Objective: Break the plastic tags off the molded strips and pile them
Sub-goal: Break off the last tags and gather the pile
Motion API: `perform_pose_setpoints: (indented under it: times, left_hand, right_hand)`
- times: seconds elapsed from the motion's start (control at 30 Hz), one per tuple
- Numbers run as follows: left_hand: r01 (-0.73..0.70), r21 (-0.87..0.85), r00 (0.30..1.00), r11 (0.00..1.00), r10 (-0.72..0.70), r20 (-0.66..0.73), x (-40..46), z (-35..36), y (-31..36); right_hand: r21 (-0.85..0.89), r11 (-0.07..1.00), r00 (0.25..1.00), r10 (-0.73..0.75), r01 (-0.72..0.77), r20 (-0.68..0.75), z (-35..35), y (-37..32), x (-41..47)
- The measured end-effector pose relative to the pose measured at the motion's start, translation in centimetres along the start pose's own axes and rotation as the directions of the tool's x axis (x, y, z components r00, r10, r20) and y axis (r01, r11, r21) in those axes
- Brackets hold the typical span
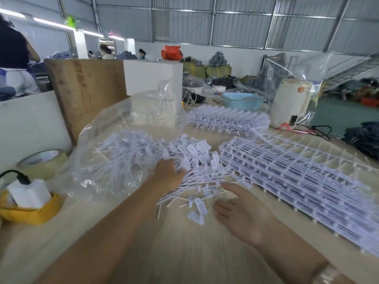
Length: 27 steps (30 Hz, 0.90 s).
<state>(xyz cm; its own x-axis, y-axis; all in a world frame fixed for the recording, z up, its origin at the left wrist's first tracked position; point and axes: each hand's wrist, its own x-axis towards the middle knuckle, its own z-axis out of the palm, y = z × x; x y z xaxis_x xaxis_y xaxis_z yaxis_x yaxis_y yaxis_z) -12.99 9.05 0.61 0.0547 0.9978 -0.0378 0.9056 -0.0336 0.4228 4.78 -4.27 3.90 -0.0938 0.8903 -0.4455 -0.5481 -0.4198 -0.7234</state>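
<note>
Right hand (240,214): open, empty, nearer the strips (297,173); they run away rightward
Left hand (169,173): flat on tags (192,160)

No text can be read anywhere. Small print is carried on the loose tags (193,149), but it is too blurred to be made out. An orange emblem on the white appliance (290,103) is likewise illegible.

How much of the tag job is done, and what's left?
Done: a pile of loose tags spilling from the clear bag. In hand: nothing; left hand rests on the pile, right hand open beside it. Left: stacked strips and a farther stack, unbroken.
</note>
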Motion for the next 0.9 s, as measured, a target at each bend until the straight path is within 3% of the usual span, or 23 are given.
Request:
perform_pose_setpoints:
  times: [0.13,0.3,0.43,0.53,0.67,0.73,0.9]
  left_hand:
    - [-0.058,-0.020,0.992,0.998,0.056,-0.112,-0.4,1.1,0.5]
    - [-0.085,-0.139,0.988,0.987,0.066,-0.137,-1.2,1.2,1.1]
    - [-0.095,-0.199,0.988,0.975,0.068,-0.140,-1.7,1.0,1.6]
    - [-0.116,-0.214,0.986,0.970,0.085,-0.146,-2.6,0.8,2.5]
    - [-0.185,-0.106,0.974,0.977,0.168,-0.155,-4.1,1.0,3.6]
    - [-0.205,-0.069,0.973,0.976,0.196,-0.120,-5.0,0.7,3.9]
    - [-0.254,-0.181,0.956,0.950,0.274,0.100,-7.0,-1.6,3.8]
  right_hand:
    - [-0.015,0.998,0.995,0.053,-0.055,-0.084,4.1,-0.9,4.0]
    - [-0.101,0.991,0.996,0.087,-0.086,0.007,6.8,-1.3,7.4]
    - [-0.344,0.938,0.995,0.002,-0.036,-0.097,7.7,-1.1,8.9]
    - [-0.434,0.900,0.993,-0.008,-0.045,-0.119,7.5,-1.1,9.8]
    - [-0.350,0.934,0.990,0.021,-0.069,-0.141,6.6,-0.7,10.2]
    - [-0.325,0.945,0.987,-0.020,-0.033,-0.157,6.1,-0.5,10.1]
    - [-0.346,0.936,0.988,0.015,-0.067,-0.152,4.8,-0.3,8.4]
